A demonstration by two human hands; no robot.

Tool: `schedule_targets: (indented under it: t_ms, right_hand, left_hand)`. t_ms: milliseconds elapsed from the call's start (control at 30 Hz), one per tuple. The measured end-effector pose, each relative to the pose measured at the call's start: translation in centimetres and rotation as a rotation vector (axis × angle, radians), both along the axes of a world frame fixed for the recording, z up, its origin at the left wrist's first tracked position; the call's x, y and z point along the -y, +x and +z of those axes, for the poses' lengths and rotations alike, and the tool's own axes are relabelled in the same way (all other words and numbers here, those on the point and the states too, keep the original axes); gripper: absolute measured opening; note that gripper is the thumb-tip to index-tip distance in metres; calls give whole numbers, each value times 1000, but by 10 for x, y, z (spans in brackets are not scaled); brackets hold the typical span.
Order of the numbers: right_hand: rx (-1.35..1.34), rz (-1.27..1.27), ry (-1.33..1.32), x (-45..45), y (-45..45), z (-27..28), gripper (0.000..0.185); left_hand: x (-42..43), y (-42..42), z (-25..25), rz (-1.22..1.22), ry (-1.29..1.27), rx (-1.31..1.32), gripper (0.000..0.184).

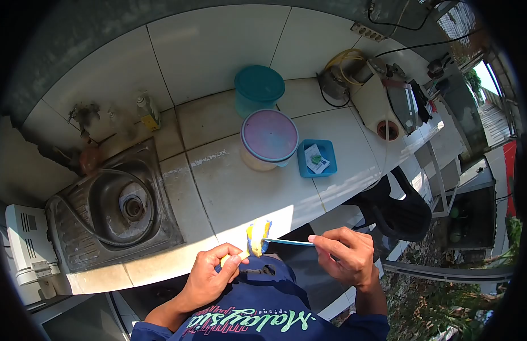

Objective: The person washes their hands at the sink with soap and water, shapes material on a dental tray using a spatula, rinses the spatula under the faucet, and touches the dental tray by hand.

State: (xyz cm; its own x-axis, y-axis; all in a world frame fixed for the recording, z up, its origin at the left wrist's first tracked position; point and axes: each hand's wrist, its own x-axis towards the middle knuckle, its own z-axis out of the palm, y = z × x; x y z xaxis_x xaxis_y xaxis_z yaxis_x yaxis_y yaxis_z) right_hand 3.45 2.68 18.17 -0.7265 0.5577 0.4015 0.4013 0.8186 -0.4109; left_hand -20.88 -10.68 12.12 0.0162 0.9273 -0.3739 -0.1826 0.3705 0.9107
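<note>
My left hand [213, 274], at the counter's front edge, is closed on a pale yellow piece whose exact nature I cannot make out. Just right of its fingertips is a yellow, white and blue item [258, 236], lying at the sunlit edge of the counter. My right hand [346, 254] pinches the right end of a thin light-blue stick-like tool [289, 242]. The tool's left end reaches the yellow and blue item. Both hands are above the front of a dark blue shirt [246, 310].
A steel sink [155, 219] with a hose is on the left. Behind the hands stand a pink-lidded tub [269, 135], a teal-lidded tub [259, 84] and a blue tray [333, 156] holding packets. A black chair [400, 213] is at right.
</note>
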Motion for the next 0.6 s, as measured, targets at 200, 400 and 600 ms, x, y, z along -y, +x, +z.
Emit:
schedule_targets:
  t_ms: [200, 400, 600]
  right_hand:
    - [-39, 0, -34, 1, 1, 4, 35]
    - [-148, -89, -151, 4, 2, 1, 32]
    - [-164, -129, -270, 18, 2, -20, 34]
  left_hand:
    - [-1, 2, -3, 18, 25, 31, 22]
    - [-9, 2, -9, 121, 64, 47, 20]
    - [-15, 6, -5, 167, 22, 77, 18]
